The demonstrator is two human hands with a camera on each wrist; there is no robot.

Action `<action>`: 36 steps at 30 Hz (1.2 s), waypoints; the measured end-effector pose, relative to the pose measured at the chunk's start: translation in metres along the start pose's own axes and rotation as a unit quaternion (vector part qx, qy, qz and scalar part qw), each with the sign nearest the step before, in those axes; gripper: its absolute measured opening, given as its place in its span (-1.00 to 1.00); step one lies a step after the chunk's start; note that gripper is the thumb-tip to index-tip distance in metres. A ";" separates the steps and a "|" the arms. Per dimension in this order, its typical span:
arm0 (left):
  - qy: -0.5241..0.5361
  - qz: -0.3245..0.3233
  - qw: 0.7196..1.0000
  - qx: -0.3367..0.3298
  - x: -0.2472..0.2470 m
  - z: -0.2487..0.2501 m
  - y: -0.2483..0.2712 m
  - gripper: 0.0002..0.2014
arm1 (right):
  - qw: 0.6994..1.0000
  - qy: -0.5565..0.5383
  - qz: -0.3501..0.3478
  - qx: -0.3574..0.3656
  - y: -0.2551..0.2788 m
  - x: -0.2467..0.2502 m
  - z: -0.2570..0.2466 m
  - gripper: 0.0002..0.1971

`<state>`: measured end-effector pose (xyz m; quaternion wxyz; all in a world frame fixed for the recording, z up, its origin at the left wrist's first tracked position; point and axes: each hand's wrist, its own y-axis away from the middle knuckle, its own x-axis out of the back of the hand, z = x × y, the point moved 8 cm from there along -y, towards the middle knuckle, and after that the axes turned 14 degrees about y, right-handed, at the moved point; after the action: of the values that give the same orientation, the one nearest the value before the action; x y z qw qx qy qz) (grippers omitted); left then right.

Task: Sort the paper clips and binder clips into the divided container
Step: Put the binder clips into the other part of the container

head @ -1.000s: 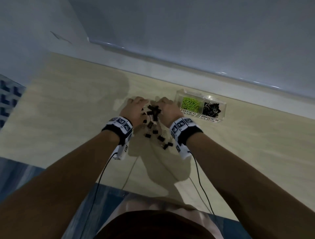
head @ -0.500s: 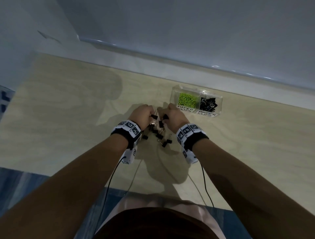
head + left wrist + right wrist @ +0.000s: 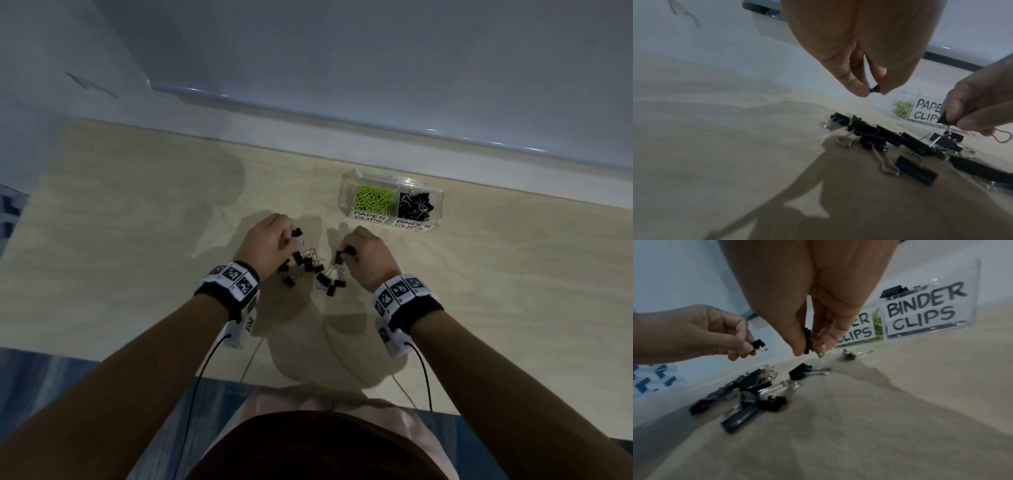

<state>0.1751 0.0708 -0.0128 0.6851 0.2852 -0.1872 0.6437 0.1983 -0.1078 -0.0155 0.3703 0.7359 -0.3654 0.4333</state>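
Several black binder clips lie in a loose heap on the wooden table. My left hand pinches one black binder clip just above the heap's left side. My right hand pinches another binder clip over the heap's right side. Beyond, at the right, stands a clear divided container: green paper clips fill its left compartment, black binder clips its right one.
The wooden table ends at a pale ledge and wall at the back. Its near edge runs by my body. Wrist-camera cables trail over that near edge. Bare wood lies left and right of the heap.
Both hands have drawn apart from the middle of the heap and lifted slightly, each with one binder clip pinched. The heap lies more spread between them.
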 end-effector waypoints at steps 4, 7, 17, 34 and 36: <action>-0.062 -0.073 0.995 0.002 -0.010 -0.007 0.016 -0.62 | 0.994 0.078 -0.073 0.022 0.002 -0.020 -0.015 -0.62; -0.079 -0.131 0.987 0.048 -0.026 -0.010 0.017 -0.55 | 0.985 0.122 -0.123 0.016 0.003 -0.030 -0.016 -0.58; -0.131 -0.131 0.982 0.022 -0.035 -0.001 0.005 -0.67 | 0.983 0.143 -0.119 0.002 0.003 -0.023 -0.013 -0.69; -0.129 -0.149 0.980 -0.029 -0.054 0.040 -0.009 -0.71 | 0.996 0.037 -0.067 -0.042 0.017 0.007 0.009 -0.78; -0.075 -0.129 0.989 -0.025 -0.048 0.056 -0.015 -0.72 | 0.997 -0.001 -0.001 -0.072 0.021 0.033 0.028 -0.89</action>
<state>0.1909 -0.0024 -0.0020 0.7535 0.3369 -0.2154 0.5219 0.2025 -0.1486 0.0096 0.4223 0.7081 -0.3954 0.4048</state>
